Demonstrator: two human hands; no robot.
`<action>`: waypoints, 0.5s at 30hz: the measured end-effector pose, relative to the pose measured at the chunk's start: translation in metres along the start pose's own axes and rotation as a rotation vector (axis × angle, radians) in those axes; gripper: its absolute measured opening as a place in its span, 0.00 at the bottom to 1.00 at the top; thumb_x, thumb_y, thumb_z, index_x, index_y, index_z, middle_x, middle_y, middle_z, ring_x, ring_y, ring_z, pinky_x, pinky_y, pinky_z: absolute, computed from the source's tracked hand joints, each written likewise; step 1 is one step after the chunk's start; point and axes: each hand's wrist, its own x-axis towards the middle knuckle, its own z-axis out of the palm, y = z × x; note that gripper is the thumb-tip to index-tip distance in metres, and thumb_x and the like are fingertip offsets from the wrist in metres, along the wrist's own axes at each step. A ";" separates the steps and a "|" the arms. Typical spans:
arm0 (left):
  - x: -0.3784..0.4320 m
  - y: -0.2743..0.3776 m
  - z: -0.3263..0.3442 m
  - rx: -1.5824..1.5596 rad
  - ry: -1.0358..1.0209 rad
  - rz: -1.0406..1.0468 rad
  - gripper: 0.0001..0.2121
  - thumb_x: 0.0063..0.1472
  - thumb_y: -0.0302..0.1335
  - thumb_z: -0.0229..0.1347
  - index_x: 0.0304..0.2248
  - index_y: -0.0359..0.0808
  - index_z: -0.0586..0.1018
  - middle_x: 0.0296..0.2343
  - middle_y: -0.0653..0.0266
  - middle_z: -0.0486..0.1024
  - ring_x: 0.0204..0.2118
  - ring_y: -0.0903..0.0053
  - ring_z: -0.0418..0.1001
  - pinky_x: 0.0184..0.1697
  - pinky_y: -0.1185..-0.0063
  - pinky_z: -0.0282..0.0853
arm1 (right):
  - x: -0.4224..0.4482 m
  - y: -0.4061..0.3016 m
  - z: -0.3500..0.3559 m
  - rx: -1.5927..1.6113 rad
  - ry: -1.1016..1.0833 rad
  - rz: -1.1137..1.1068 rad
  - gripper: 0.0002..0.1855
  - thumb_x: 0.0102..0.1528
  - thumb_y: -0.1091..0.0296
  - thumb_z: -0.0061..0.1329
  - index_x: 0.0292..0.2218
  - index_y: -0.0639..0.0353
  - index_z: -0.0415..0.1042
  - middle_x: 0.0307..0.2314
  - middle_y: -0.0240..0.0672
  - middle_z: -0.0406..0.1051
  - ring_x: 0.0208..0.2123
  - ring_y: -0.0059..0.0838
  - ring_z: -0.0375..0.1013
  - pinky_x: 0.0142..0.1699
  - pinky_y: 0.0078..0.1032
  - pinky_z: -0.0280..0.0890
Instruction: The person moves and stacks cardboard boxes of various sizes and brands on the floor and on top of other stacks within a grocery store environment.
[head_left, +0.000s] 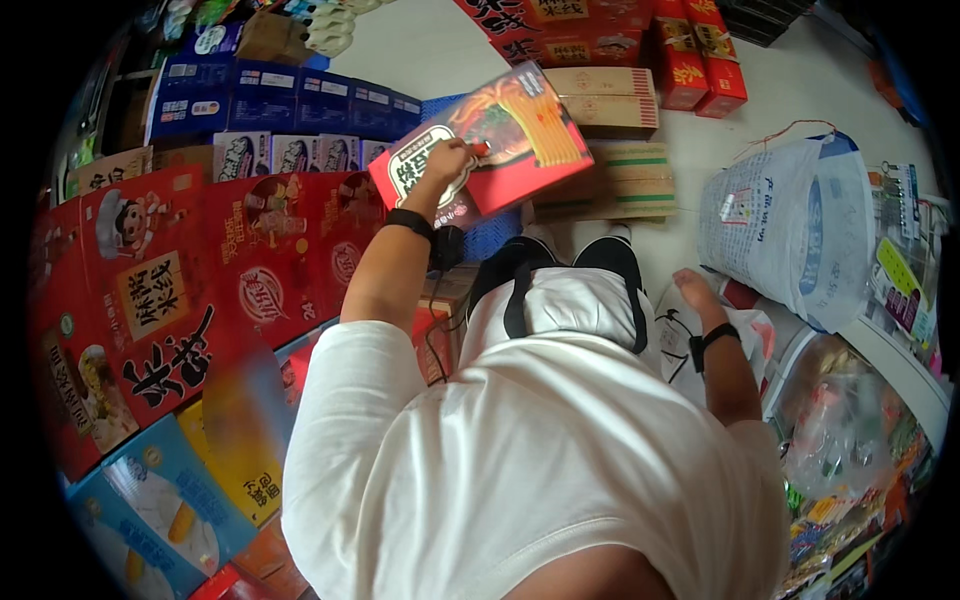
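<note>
My left hand is closed at the red carrying handle of a red and black noodle gift box. The box hangs tilted, its printed front facing up, over a blue plastic basket and beside stacked brown cartons. My right hand hangs low at my right side, near a white plastic bag. Its fingers are loosely curled, and nothing shows in them. Each wrist wears a black band; a black cable runs down by my left arm.
Red printed cartons and blue boxes stand in rows at the left. Light-blue boxes lie lower left. Ahead are red gift boxes. At the right stand a large white woven sack and shelving with packaged goods.
</note>
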 end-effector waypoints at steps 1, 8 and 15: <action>0.006 -0.005 -0.013 -0.061 0.084 0.022 0.12 0.50 0.33 0.54 0.26 0.31 0.80 0.23 0.58 0.77 0.26 0.75 0.73 0.30 0.77 0.67 | 0.003 -0.017 -0.011 0.026 -0.005 -0.001 0.12 0.56 0.66 0.43 0.38 0.59 0.73 0.30 0.37 0.74 0.34 0.29 0.71 0.42 0.24 0.64; -0.006 -0.009 -0.080 -0.397 0.322 -0.121 0.09 0.49 0.30 0.54 0.21 0.31 0.77 0.17 0.65 0.71 0.18 0.79 0.66 0.21 0.77 0.58 | 0.023 -0.101 -0.044 0.319 -0.157 0.050 0.12 0.60 0.68 0.39 0.39 0.60 0.74 0.32 0.33 0.73 0.34 0.22 0.70 0.40 0.19 0.64; 0.055 -0.060 -0.072 -0.432 0.352 -0.295 0.12 0.50 0.36 0.54 0.24 0.34 0.80 0.21 0.62 0.74 0.20 0.76 0.68 0.22 0.74 0.59 | 0.039 -0.113 -0.013 0.276 -0.229 -0.010 0.11 0.58 0.70 0.40 0.37 0.60 0.75 0.28 0.28 0.72 0.28 0.19 0.67 0.36 0.18 0.62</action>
